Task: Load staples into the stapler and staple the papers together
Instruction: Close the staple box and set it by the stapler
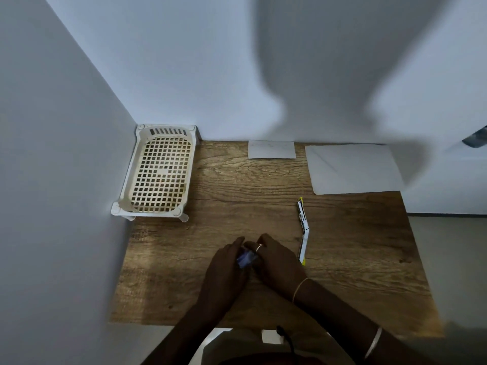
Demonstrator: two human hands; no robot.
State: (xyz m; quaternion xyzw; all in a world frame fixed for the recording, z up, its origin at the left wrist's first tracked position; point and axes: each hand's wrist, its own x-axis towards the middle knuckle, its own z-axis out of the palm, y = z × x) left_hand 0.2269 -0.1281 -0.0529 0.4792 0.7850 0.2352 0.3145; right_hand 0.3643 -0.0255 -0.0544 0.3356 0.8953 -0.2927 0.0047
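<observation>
A white and yellow stapler lies swung open, nearly flat, on the wooden table, just right of my hands. My left hand and my right hand meet over the table's front middle. Both hold a small blue staple box between their fingers, and the box is mostly hidden. White sheets of paper lie at the back right against the wall. A smaller white paper lies at the back middle.
A cream plastic basket with a grid floor stands in the back left corner against the walls. The table's right edge drops to a grey floor.
</observation>
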